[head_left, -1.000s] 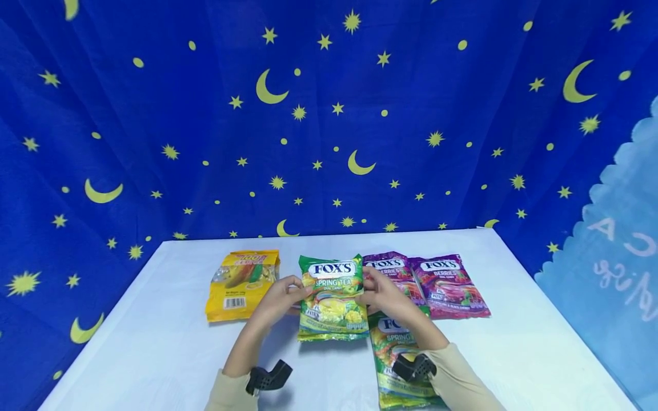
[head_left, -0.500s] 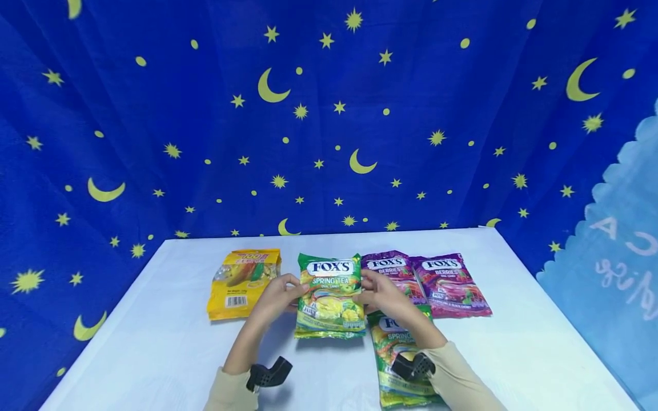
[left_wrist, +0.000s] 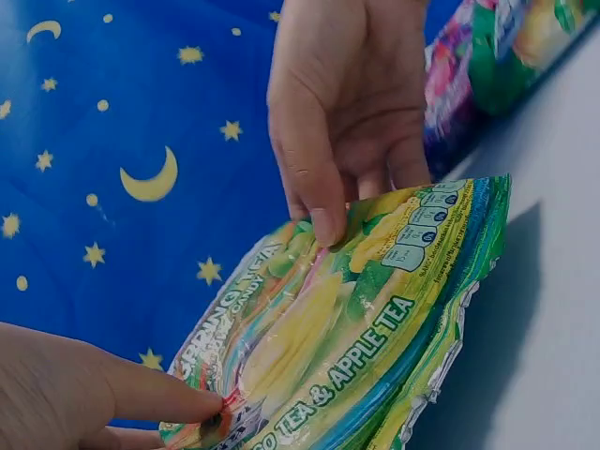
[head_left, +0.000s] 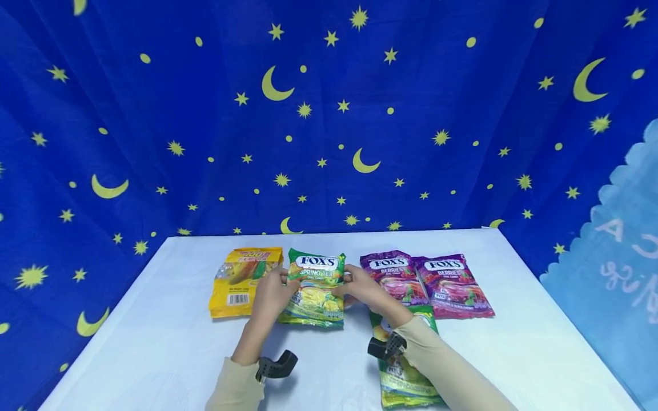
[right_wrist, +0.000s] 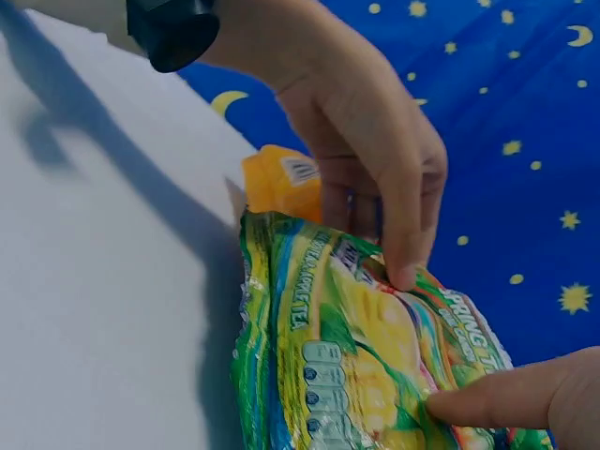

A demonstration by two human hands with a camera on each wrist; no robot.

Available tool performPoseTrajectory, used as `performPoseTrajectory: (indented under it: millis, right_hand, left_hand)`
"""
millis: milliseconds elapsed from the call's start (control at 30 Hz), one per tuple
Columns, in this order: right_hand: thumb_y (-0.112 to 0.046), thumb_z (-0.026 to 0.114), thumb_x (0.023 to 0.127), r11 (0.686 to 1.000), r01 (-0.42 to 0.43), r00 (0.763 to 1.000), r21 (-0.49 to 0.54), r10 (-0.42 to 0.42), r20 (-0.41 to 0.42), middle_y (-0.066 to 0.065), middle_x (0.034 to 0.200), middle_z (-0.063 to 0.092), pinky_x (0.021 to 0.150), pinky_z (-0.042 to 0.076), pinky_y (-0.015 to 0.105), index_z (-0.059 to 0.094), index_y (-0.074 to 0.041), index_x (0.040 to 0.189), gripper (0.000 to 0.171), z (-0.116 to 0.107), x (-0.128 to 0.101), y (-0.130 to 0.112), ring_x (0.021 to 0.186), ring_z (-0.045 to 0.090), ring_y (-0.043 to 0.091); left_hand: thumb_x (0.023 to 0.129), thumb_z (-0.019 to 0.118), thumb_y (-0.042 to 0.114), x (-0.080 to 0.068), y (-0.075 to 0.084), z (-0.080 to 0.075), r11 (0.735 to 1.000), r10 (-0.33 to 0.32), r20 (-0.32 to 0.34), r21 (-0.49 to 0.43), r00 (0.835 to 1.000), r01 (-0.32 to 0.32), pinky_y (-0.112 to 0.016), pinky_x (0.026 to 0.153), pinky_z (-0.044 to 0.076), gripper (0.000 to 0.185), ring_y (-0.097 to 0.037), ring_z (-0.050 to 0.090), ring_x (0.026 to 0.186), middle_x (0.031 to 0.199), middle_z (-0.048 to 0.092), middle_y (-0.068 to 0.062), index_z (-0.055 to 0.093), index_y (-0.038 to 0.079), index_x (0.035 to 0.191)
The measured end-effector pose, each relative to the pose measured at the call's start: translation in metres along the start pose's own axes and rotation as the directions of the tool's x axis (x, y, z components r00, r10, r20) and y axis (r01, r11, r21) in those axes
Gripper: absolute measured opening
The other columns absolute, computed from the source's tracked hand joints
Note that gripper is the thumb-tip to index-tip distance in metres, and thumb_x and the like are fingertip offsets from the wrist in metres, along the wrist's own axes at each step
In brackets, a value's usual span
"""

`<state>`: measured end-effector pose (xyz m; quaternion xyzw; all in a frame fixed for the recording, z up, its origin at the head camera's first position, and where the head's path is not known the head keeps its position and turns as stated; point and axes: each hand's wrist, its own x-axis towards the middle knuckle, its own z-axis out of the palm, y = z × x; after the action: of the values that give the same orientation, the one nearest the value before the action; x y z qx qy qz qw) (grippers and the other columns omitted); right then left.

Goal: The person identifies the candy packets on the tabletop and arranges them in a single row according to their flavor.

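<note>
Both hands hold a green Fox's Spring Tea candy bag (head_left: pixel 315 294) by its two sides, front facing up. My left hand (head_left: pixel 272 294) pinches its left edge, the thumb on the front and the other fingers behind. On the opposite edge my right hand (head_left: pixel 362 288) pinches likewise. The left wrist view shows the bag (left_wrist: pixel 328 319) tilted, its lower edge over a shadow on the white surface. In the right wrist view, the left hand's thumb presses the printed face, and the yellow candy bag (right_wrist: pixel 286 183) shows behind.
That yellow bag (head_left: pixel 239 291) lies left, beside the left hand. Two purple Fox's Berries bags (head_left: pixel 396 279) lie side by side at the right. Another green Spring Tea bag (head_left: pixel 408 388) lies nearer, partly under the right forearm. A starry blue curtain (head_left: pixel 329 125) stands behind the white table (head_left: pixel 319 377).
Both hands have carried the green candy bag left, close to the yellow bag. A gap now shows between it and the purple bags. The other bags stay in place.
</note>
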<state>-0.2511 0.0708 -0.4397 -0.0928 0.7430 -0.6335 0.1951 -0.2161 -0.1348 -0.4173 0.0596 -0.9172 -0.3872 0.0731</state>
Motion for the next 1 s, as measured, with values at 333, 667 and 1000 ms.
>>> performPoseTrajectory:
  millis: [333,667,1000]
  right_hand:
    - [-0.001,0.074,0.076,0.955,0.006,0.995,-0.296,-0.037,-0.098,0.013,0.092,0.06,0.057,0.054,0.032,0.052,0.009,0.118,0.049,0.023,0.027,0.003,0.073,0.058,0.022]
    - [-0.005,0.076,0.077,0.935,-0.025,0.992,-0.353,-0.02,-0.123,0.012,0.094,0.061,0.061,0.054,0.031,0.055,0.006,0.116,0.045,0.037,0.038,0.003,0.079,0.058,0.022]
    - [-0.007,0.079,0.073,0.887,-0.027,0.98,-0.461,-0.066,-0.186,0.013,0.097,0.064,0.076,0.052,0.037,0.059,0.005,0.113,0.046,0.045,0.05,0.0,0.083,0.058,0.023]
  left_hand:
    - [0.083,0.072,0.006,0.008,-0.009,0.005,0.974,0.06,-0.111,0.223,0.992,-0.034,-0.035,0.053,0.047,0.029,-0.026,0.06,0.068,0.086,0.067,-0.021,0.067,-0.009,0.108]
    - [0.083,0.072,0.001,0.016,-0.012,-0.001,0.944,0.092,-0.155,0.329,0.984,-0.037,-0.04,0.055,0.051,0.029,-0.032,0.063,0.071,0.093,0.066,-0.026,0.067,-0.01,0.109]
    - [0.084,0.07,0.001,0.022,-0.01,0.003,0.895,0.102,-0.139,0.445,0.985,-0.03,-0.045,0.06,0.055,0.017,-0.036,0.065,0.073,0.085,0.066,-0.023,0.067,-0.011,0.096]
